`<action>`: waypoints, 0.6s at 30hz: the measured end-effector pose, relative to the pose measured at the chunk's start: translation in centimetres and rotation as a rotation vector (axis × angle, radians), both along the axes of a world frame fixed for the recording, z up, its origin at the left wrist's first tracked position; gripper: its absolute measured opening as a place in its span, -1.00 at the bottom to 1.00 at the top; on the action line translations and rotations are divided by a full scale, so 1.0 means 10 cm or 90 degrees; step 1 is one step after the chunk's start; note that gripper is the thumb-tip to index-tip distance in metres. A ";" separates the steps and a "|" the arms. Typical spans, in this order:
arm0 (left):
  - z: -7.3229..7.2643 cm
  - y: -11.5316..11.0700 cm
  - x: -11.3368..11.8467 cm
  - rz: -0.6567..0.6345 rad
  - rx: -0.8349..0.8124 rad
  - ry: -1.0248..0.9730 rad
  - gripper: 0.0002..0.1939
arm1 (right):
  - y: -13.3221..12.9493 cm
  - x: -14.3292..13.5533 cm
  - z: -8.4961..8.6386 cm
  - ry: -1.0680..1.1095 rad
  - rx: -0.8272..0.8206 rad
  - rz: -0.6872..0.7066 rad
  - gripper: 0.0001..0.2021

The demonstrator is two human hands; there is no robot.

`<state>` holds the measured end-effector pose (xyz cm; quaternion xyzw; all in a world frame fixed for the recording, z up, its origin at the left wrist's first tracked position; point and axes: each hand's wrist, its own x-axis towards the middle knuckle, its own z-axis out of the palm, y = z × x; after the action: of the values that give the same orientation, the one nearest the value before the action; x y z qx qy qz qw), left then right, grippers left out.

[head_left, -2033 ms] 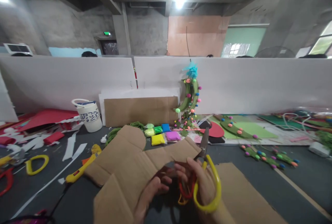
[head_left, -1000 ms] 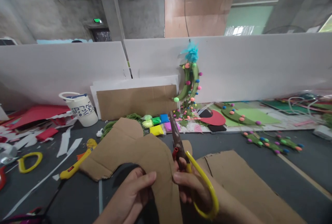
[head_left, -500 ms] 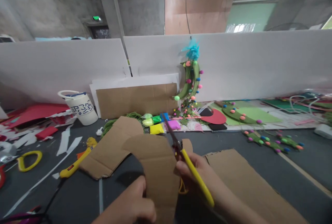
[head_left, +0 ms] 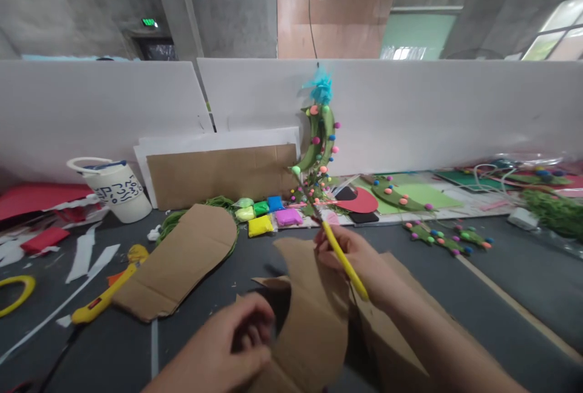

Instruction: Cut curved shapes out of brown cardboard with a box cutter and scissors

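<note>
My right hand (head_left: 357, 262) grips scissors (head_left: 344, 259) with yellow handles, their dark blades pointing up and away. Below it is a curved, crescent-like piece of brown cardboard (head_left: 314, 320), its pointed end near my right fingers. My left hand (head_left: 228, 344) is beside the crescent's lower left part, fingers curled but apart from the thumb, with nothing visible between them. To the left lies a cardboard strip with a rounded end (head_left: 182, 265). Another cardboard sheet (head_left: 396, 326) is partly hidden under my right forearm.
Bright clay packets (head_left: 260, 226) lie at the back beside green cord. A decorated green moon ornament (head_left: 325, 138) hangs by the white partition. Pompom-covered green stars (head_left: 430, 235) lie to the right. A yellow glue gun (head_left: 107, 299) and a white bucket (head_left: 121, 192) stand left.
My left hand has let go of the curved cardboard and its fingers have opened. The crescent has turned and dropped away from the rounded strip. The view has shifted right.
</note>
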<state>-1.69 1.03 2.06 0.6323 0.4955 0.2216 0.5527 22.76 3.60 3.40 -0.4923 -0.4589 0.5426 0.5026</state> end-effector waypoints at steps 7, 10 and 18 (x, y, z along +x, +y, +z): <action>0.03 0.23 -0.13 0.302 0.460 0.005 -0.88 | 0.10 0.19 0.03 0.063 0.082 -0.236 -0.65; 0.01 0.12 0.00 0.186 0.284 -0.016 -0.87 | 0.00 -0.04 -0.01 0.109 0.075 -0.221 -0.58; -0.07 -0.01 0.17 0.180 -0.126 -0.354 -0.68 | -0.34 -0.65 -0.22 0.211 -0.069 0.010 -0.56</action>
<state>-0.03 0.91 1.40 0.4159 0.4277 0.4114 0.6891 16.22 0.20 1.24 -0.4191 -0.3436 0.6442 0.5397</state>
